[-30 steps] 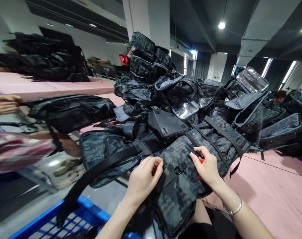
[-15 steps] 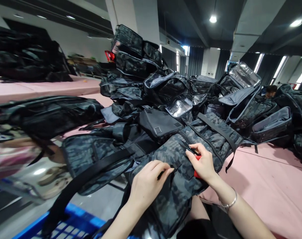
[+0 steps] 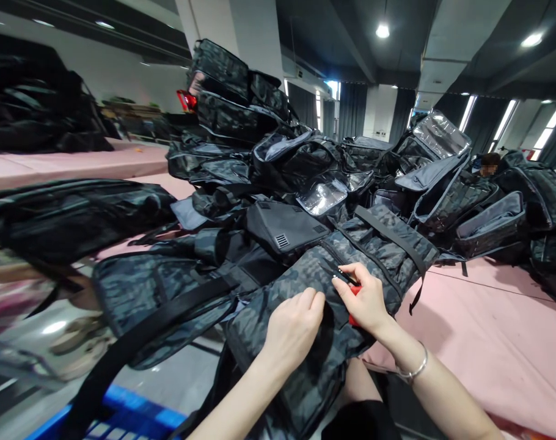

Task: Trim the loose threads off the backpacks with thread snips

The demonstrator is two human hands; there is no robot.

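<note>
1. A pink table point(image 3: 498, 342) carries the work. A camouflage backpack point(image 3: 305, 318) lies over its near edge, and everything below is placed from that backpack.
2. Behind it rises a heap of backpacks point(image 3: 305, 165) in the same dark pattern, some unzipped with shiny clear panels showing.
3. To the right of it, more open bags point(image 3: 493, 226) rest on the pink surface.
4. To the left and beyond, a second pink table point(image 3: 76, 162) holds another dark pile point(image 3: 35, 110).
5. Below and left of it, a blue crate point(image 3: 122, 415) shows at the bottom edge.
6. The room is dim, with a pale pillar point(image 3: 250, 30), ceiling lights and dark curtains far behind.
7. The left hand point(image 3: 294, 330) rests on the backpack with fingers curled, pinching its fabric.
8. The right hand point(image 3: 363, 299) grips a small red tool point(image 3: 354, 292) against the backpack's zipper line; a bracelet point(image 3: 410, 370) circles the wrist.
9. The red tool is mostly covered by the fingers, so its kind cannot be told.
10. Far left, a blurred bag point(image 3: 76, 214) and smeared shapes beneath it are hard to read.
</note>
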